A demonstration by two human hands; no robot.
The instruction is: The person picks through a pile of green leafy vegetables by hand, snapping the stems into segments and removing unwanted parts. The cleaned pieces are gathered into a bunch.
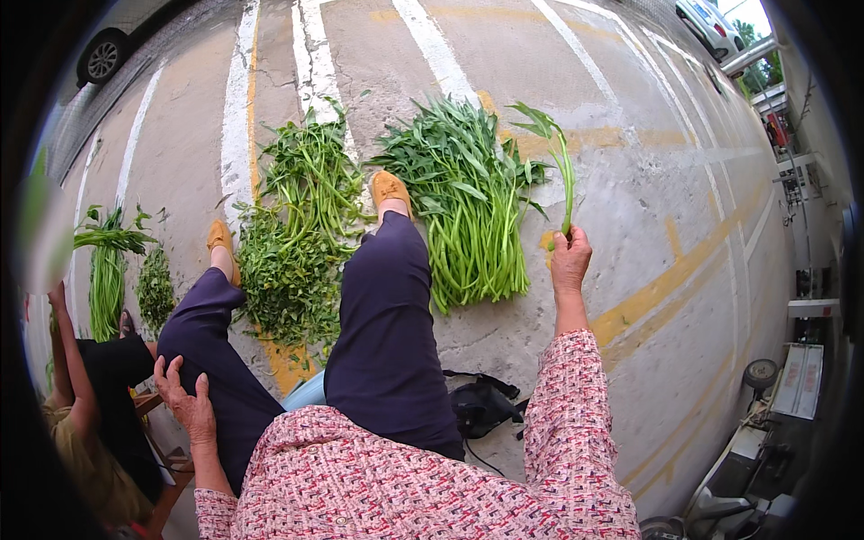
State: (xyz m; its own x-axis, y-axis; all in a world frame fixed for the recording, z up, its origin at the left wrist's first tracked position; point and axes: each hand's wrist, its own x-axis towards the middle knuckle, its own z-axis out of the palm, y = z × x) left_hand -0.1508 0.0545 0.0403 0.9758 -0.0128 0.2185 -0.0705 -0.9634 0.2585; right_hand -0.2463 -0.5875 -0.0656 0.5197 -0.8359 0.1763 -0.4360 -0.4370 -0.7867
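My right hand (pixel 570 263) is closed round the lower end of a water spinach stalk (pixel 566 171), held upright with its leaves bending to the left at the top. Fingers apart, my left hand (pixel 191 407) lies at my left thigh and holds nothing. To the left of the held stalk, a thick pile of water spinach (pixel 472 238) rests on the ground, its leaves at the far end and its pale green stems toward me. Between my feet spreads a looser heap of leafy greens (pixel 301 193), with scattered trimmed leaves (pixel 286 292) at its near side.
At the far left sits another person (pixel 85 396), beside a bunch of greens (pixel 108 283) and a small leaf pile (pixel 156 290). A black bag (pixel 481 405) lies by my right leg. Parked vehicles, including a white car (pixel 709 27), stand around the painted pavement (pixel 666 198).
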